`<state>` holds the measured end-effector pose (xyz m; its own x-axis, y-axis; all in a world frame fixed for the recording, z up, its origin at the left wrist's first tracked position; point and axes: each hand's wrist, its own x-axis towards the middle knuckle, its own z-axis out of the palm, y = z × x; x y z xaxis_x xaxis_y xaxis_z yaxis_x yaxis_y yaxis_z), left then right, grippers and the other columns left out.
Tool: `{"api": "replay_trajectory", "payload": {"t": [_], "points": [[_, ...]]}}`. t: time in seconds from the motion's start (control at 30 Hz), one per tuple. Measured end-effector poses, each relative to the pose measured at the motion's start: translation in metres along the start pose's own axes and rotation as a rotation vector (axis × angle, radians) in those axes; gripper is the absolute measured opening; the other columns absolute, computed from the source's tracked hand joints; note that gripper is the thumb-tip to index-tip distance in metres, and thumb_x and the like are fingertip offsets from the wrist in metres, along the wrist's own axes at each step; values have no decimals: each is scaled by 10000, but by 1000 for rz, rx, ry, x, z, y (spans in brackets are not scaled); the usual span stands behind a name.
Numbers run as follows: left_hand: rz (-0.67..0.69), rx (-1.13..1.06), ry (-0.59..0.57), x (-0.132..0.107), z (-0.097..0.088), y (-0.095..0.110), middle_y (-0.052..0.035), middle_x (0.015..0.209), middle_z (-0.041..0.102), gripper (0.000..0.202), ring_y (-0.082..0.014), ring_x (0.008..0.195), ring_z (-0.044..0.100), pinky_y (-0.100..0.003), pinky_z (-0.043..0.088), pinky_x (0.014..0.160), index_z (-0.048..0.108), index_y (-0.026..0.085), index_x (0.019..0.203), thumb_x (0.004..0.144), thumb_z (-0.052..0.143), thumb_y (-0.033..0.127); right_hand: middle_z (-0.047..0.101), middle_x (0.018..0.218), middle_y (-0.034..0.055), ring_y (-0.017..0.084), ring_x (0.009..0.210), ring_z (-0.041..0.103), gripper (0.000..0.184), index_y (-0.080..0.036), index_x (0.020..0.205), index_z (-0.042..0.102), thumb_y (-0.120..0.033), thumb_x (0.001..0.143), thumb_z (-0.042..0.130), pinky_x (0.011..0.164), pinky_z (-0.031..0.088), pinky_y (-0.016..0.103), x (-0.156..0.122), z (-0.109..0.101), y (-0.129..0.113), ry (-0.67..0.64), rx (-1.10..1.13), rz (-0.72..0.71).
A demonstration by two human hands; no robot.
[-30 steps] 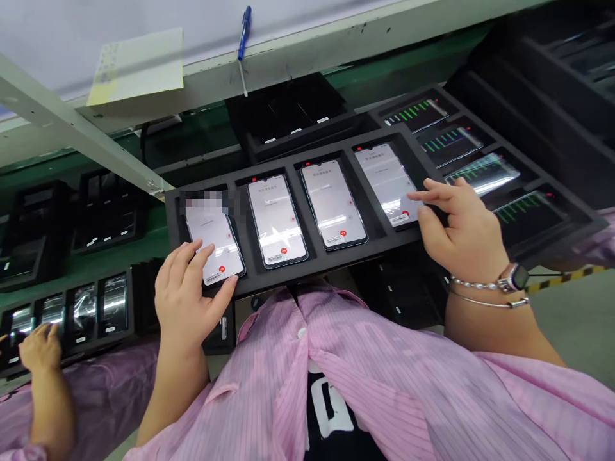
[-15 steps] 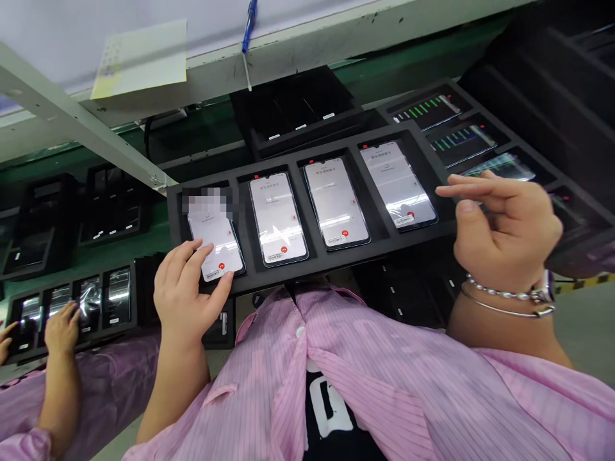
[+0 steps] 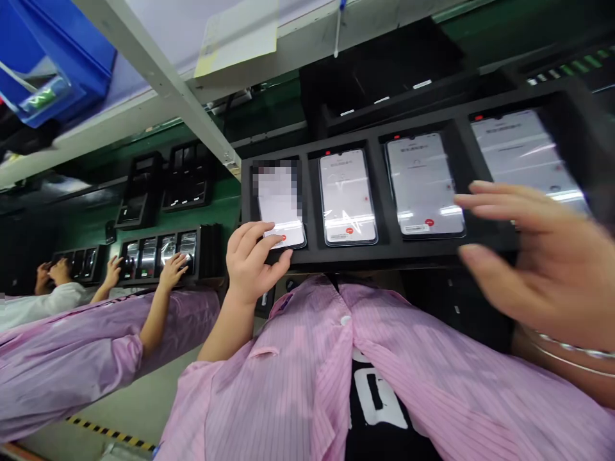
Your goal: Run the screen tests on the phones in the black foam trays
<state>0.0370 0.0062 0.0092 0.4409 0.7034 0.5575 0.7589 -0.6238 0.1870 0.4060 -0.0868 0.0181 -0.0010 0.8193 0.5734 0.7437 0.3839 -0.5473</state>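
A black foam tray [image 3: 379, 256] in front of me holds several phones with lit white screens. My left hand [image 3: 252, 262] rests at the tray's near left corner, fingers spread on the leftmost phone [image 3: 281, 211], thumb on the tray edge. My right hand [image 3: 538, 256] hovers above the tray's right part, near the third phone [image 3: 423, 186] and the rightmost phone [image 3: 523, 153]. Its fingers are stretched out to the left and hold nothing. A second phone [image 3: 346, 195] lies between.
To the left, co-workers in pink sleeves have their hands [image 3: 173, 269] on another tray of phones [image 3: 163, 250]. More black trays [image 3: 163, 186] stand behind on the green bench. A grey shelf post [image 3: 163, 83], a paper note [image 3: 237, 32] and a blue bin [image 3: 52, 57] are above.
My view has swung left, so the tray shifted right in the picture. My right hand lifted off the rightmost phone and now hovers nearer me. My left hand stays on the leftmost phone.
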Motion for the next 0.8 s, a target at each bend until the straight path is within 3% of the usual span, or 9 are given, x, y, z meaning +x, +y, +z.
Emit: {"api": "replay_trajectory", "payload": {"t": [0.1, 0.23, 0.33, 0.4, 0.5, 0.67, 0.8], "points": [[49, -51, 32, -2, 1, 0, -92, 1170, 765, 170, -282, 1152, 680, -479, 553, 1042, 781, 257, 995, 951, 670, 379, 639, 1433, 206, 429, 1470, 508, 612, -210, 1530, 517, -420, 987, 706, 1200, 465, 670, 7, 32, -19, -106, -25, -216], [156, -72, 102, -1, 4, -3, -82, 1156, 782, 109, -270, 1143, 697, -440, 571, 1013, 777, 239, 1000, 923, 709, 274, 546, 1551, 217, 464, 1521, 422, 688, -183, 1592, 459, -548, 1041, 649, 1225, 371, 742, 6, 56, -33, -166, -248, -247], [158, -73, 128, 0, 5, -5, -88, 1169, 790, 241, -266, 1133, 715, -430, 577, 1018, 754, 225, 1140, 905, 722, 271, 492, 1608, 208, 459, 1537, 396, 682, -194, 1584, 498, -581, 1042, 646, 1239, 331, 741, 5, 63, -40, -235, -337, -246], [132, -80, 118, -1, 5, -5, -91, 1196, 790, 347, -268, 1144, 724, -438, 565, 1050, 723, 221, 1245, 905, 717, 290, 453, 1639, 213, 473, 1551, 365, 634, -196, 1540, 560, -566, 1036, 666, 1235, 303, 761, 6, 63, -45, -277, -391, -231], [112, -82, 90, -1, 4, -5, -88, 1218, 788, 361, -272, 1162, 725, -445, 549, 1079, 716, 229, 1263, 908, 707, 293, 389, 1684, 203, 472, 1574, 321, 567, -213, 1507, 593, -544, 1050, 648, 1238, 274, 776, 7, 58, -47, -321, -413, -217], [140, -84, 101, 1, 3, -8, -104, 1220, 784, 372, -282, 1152, 726, -442, 560, 1062, 719, 220, 1259, 890, 740, 256, 443, 1644, 205, 440, 1569, 349, 696, -217, 1614, 455, -622, 1062, 583, 1262, 270, 742, -8, 32, -32, -203, -411, -92], [151, -86, 118, 3, 3, -10, -109, 1217, 783, 384, -286, 1150, 727, -437, 569, 1047, 723, 217, 1259, 877, 760, 239, 447, 1626, 239, 489, 1553, 351, 665, -179, 1530, 537, -659, 1071, 526, 1231, 269, 785, -24, 21, -17, -170, -513, 17]]}}
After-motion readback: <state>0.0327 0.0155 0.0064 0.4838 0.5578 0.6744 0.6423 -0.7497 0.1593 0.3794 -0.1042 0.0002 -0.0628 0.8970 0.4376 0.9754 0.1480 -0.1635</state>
